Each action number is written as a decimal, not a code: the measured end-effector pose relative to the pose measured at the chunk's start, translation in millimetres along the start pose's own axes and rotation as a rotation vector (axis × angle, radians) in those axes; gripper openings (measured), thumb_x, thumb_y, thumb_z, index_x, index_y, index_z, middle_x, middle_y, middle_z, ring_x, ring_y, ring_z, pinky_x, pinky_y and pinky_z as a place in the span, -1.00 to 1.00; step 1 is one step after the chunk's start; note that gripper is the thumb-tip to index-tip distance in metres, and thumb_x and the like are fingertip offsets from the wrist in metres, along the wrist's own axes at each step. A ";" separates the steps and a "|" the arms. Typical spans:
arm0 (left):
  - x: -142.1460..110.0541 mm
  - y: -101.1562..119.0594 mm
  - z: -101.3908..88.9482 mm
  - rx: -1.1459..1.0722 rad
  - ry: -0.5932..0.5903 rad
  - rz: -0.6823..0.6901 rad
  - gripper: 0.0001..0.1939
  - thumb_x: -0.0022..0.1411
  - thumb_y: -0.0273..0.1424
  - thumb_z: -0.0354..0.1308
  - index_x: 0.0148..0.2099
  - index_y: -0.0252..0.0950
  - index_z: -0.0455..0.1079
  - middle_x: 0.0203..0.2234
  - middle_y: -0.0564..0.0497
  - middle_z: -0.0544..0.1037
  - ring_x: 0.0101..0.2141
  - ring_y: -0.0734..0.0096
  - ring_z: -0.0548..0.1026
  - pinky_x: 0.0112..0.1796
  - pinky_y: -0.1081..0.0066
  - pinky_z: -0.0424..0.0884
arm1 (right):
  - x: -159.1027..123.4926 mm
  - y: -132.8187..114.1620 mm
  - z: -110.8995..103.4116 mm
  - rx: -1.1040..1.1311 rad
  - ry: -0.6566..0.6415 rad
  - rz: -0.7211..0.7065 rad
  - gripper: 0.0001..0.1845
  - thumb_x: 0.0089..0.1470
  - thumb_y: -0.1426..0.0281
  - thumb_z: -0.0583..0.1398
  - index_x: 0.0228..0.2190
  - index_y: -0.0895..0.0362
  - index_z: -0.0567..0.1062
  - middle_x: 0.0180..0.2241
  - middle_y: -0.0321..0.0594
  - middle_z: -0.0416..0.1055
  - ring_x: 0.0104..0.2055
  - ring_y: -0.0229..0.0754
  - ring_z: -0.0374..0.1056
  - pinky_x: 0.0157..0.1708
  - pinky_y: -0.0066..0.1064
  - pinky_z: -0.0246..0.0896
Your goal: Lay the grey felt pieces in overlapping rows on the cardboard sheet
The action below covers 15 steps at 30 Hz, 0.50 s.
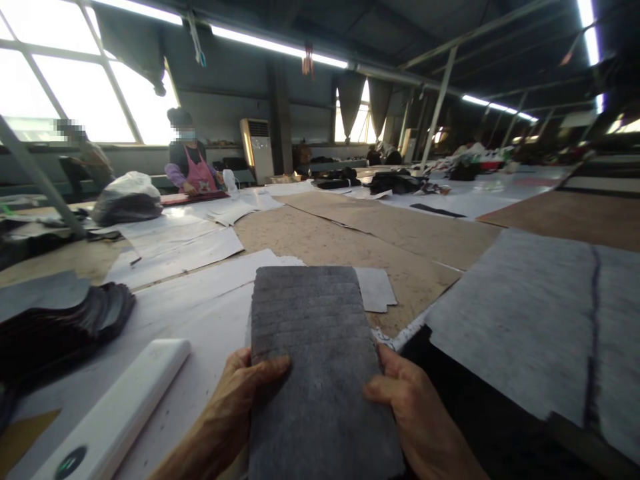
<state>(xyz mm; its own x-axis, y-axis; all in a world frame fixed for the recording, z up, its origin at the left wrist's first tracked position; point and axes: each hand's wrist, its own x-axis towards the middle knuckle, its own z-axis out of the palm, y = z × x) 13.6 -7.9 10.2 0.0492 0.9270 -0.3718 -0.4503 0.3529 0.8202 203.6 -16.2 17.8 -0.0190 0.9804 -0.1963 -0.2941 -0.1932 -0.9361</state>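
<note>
I hold a stack of grey felt pieces upright in front of me, its edges stepped near the top. My left hand grips its left side, thumb across the front. My right hand clasps the right side, thumb pressed on the front too. Both hands are closed on the stack, above the near edge of the cutting table.
A white flat block lies at the near left, beside a pile of dark cut pieces. A large grey felt sheet covers the right. White paper sheets lie ahead. A person in a pink apron works at the far left.
</note>
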 end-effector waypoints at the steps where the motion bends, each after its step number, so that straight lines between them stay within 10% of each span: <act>1: -0.9 0.3 1.0 -0.003 -0.005 0.006 -0.67 -0.17 -0.46 0.32 -0.28 -0.48 0.42 -0.48 -0.21 0.57 -0.48 0.08 0.53 -0.42 0.24 0.47 | 0.0 0.2 -0.8 0.049 -0.012 0.044 -0.60 -0.33 0.42 0.18 -0.30 0.17 0.51 -0.44 -0.21 0.45 -0.45 -0.09 0.35 -0.48 -0.39 0.23; 15: 0.4 0.7 3.6 0.001 -0.039 0.022 -0.71 -0.19 -0.45 0.32 -0.34 -0.49 0.44 -0.54 -0.21 0.56 -0.52 0.10 0.52 -0.43 0.25 0.43 | 6.9 4.6 -15.1 0.087 -0.148 0.054 -0.51 -0.33 0.46 0.14 -0.21 0.14 0.49 -0.35 -0.20 0.47 -0.37 -0.05 0.38 -0.54 -0.42 0.19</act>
<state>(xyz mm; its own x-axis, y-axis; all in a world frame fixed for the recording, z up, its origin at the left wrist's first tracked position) 16.5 -6.8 12.2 0.0745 0.9386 -0.3367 -0.4510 0.3329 0.8281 216.6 -11.0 7.7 -0.1753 0.9651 -0.1947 -0.3703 -0.2478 -0.8952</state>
